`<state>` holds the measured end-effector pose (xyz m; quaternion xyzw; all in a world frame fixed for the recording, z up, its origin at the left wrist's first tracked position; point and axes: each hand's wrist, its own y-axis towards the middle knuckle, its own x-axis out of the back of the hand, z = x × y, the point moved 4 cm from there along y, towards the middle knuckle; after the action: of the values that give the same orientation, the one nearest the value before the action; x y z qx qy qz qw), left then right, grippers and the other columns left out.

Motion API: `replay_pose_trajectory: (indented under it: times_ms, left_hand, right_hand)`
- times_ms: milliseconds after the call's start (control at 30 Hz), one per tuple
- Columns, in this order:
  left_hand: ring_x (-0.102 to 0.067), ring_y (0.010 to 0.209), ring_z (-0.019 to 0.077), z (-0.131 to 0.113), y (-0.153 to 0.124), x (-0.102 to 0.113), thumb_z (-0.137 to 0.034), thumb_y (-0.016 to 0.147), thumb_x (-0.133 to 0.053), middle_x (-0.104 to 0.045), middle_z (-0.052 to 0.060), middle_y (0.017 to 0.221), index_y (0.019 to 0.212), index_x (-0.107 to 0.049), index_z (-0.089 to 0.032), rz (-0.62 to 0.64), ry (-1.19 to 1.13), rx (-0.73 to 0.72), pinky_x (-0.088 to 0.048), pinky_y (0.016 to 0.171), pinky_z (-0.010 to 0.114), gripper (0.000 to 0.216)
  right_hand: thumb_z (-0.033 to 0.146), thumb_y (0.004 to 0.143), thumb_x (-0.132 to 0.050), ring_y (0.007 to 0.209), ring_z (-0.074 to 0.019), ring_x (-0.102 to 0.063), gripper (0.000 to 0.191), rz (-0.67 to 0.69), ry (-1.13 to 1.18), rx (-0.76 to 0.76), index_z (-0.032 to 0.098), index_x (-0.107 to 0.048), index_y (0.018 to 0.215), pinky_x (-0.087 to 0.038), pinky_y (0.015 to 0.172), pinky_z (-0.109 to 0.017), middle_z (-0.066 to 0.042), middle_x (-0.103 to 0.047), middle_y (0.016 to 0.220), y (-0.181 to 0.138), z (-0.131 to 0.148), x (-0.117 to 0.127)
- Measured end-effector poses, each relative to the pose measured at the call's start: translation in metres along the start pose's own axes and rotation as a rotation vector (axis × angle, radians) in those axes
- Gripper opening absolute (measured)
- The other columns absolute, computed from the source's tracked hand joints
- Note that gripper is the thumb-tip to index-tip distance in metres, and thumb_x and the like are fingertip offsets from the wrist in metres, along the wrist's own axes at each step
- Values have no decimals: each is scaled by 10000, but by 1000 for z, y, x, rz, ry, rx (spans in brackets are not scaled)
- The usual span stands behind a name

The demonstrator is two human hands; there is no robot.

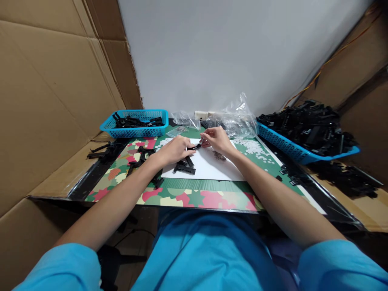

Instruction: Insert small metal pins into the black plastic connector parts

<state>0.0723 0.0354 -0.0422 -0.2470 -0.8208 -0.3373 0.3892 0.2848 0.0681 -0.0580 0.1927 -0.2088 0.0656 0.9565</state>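
Note:
My left hand [175, 151] pinches a small black part [194, 147] over a sheet of white paper [209, 171]. From the right, my right hand [217, 140] meets the part's far end with its fingertips pressed together. Whatever those fingertips hold is too small to make out. More black parts [185, 169] lie on the paper just below my left hand. A little heap of tiny brownish pieces [219, 156] sits under my right hand. Further black parts [138, 162] are scattered left of the paper, partly behind my left forearm.
A blue basket [136, 132] of black parts stands back left. Another blue basket [298, 152], heaped high, is at the right. White discs [253, 147] are strewn beside the paper. Clear plastic bags [239, 119] lie along the wall. Cardboard [54, 81] encloses the left side.

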Motion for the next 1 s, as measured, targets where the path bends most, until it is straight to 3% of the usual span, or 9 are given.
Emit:
replay_pose_trajectory:
  times_ms: [267, 533, 700, 1000]
  left_hand:
    - [-655, 720, 199, 1, 1, -2, -409, 988, -718, -736, 86, 831, 924, -844, -213, 30, 16, -23, -490, 716, 348, 242]
    - [-695, 773, 203, 7, 3, -5, -382, 987, -728, -778, 91, 901, 1044, -868, -223, 45, -26, -23, -507, 744, 353, 219]
    - [-724, 782, 222, 4, 3, -3, -423, 958, -755, -782, 93, 858, 936, -875, -218, 4, -90, -16, -541, 768, 367, 238]
    - [-697, 729, 224, 0, 1, -1, -534, 967, -709, -768, 93, 758, 955, -864, -179, 25, -80, 28, -523, 689, 346, 388]
  right_hand:
    - [602, 941, -765, 754, -287, -799, 447, -23, -86, 62, 165, -779, 847, -664, 710, -406, -157, -812, 841, -1, 3, 1]
    - [582, 945, -756, 771, -307, -808, 429, -65, -97, 27, 167, -776, 840, -669, 701, -409, -168, -815, 850, -3, 1, -1]
    - [594, 928, -771, 763, -287, -810, 442, -51, -12, -12, 161, -768, 841, -688, 703, -399, -165, -811, 846, -2, -6, -1]
    - [541, 941, -764, 751, -278, -804, 402, -39, 19, -17, 156, -776, 825, -690, 707, -398, -158, -806, 831, -3, -5, -1]
